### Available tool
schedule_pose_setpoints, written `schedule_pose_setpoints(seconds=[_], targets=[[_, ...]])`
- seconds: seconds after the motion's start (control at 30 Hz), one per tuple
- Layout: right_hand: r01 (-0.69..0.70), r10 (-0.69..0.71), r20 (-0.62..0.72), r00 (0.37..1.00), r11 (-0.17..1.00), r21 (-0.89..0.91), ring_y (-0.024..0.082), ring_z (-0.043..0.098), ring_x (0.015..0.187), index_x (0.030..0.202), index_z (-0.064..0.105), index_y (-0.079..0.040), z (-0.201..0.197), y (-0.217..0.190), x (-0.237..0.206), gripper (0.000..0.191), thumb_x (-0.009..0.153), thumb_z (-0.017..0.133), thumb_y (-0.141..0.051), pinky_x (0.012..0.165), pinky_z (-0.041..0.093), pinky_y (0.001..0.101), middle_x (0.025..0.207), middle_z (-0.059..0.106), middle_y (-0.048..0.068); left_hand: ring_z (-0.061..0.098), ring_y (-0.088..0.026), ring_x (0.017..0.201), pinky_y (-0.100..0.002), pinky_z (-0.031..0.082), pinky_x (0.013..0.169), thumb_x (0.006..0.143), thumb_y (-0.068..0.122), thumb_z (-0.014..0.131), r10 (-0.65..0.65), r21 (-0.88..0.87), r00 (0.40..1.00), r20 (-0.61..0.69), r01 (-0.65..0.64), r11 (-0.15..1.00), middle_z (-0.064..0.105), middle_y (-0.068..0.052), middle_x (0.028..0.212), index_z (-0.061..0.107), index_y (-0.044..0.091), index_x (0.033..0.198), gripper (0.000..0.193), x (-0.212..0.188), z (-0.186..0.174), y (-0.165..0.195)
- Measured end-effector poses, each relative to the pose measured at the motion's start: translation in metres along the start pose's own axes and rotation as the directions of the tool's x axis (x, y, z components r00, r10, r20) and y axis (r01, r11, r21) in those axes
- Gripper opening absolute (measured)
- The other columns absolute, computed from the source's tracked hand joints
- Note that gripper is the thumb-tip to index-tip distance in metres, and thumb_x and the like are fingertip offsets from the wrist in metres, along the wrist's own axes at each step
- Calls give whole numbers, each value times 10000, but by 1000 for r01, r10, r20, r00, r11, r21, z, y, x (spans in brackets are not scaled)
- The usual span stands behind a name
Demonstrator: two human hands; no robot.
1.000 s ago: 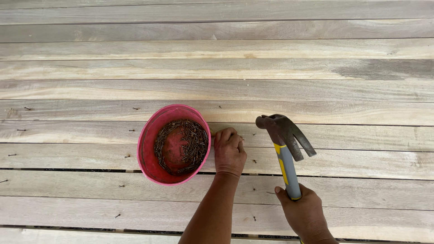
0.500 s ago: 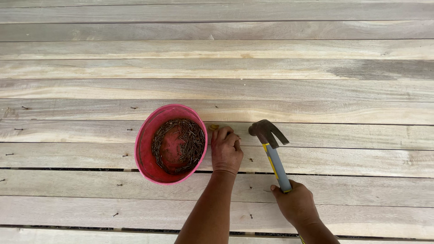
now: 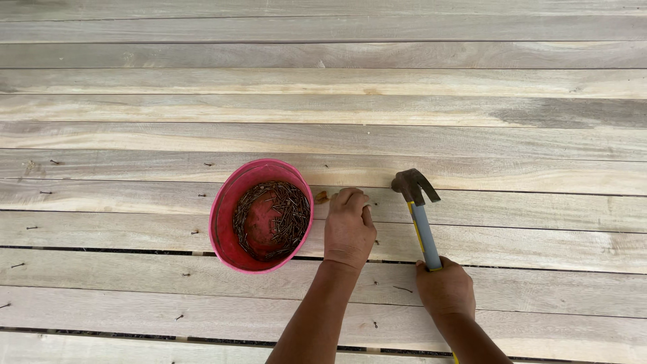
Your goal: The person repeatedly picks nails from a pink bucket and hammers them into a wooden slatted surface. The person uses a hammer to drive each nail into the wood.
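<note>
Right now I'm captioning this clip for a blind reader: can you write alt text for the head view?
A person's right hand holds a claw hammer over pale wooden planks, while the left hand rests fingers-down on a plank beside a pink bucket of dark nails.
</note>
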State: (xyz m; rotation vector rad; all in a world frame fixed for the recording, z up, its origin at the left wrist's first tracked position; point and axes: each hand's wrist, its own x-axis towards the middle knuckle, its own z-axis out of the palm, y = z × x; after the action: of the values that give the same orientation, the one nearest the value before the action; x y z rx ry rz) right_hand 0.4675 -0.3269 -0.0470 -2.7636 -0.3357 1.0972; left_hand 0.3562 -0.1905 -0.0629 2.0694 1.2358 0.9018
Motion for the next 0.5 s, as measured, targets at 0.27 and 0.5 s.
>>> schedule_pose_setpoints(seconds=[0.27, 0.5], targets=[[-15, 14, -15, 1000, 1000, -11, 289, 778, 880, 1224, 754, -177, 3, 0, 2, 377, 972, 618, -423, 829, 625, 449, 984, 800, 118, 651, -325, 1071, -426, 575, 947, 863, 8, 692, -283, 114, 952, -118, 296, 948, 658, -141, 1133, 704, 29, 983, 122, 39, -80, -40], [-22, 22, -5, 1000, 999, -42, 270, 780, 894, 1232, 748, -179, 2, -3, 0, 369, 983, 608, -413, 828, 637, 446, 994, 798, 105, 406, -375, 1363, -449, 476, 1078, 857, 33, 648, -469, 561, 837, 282, 253, 789, 471, -162, 1417, 626, 80, 1258, 404, 41, -82, -59]])
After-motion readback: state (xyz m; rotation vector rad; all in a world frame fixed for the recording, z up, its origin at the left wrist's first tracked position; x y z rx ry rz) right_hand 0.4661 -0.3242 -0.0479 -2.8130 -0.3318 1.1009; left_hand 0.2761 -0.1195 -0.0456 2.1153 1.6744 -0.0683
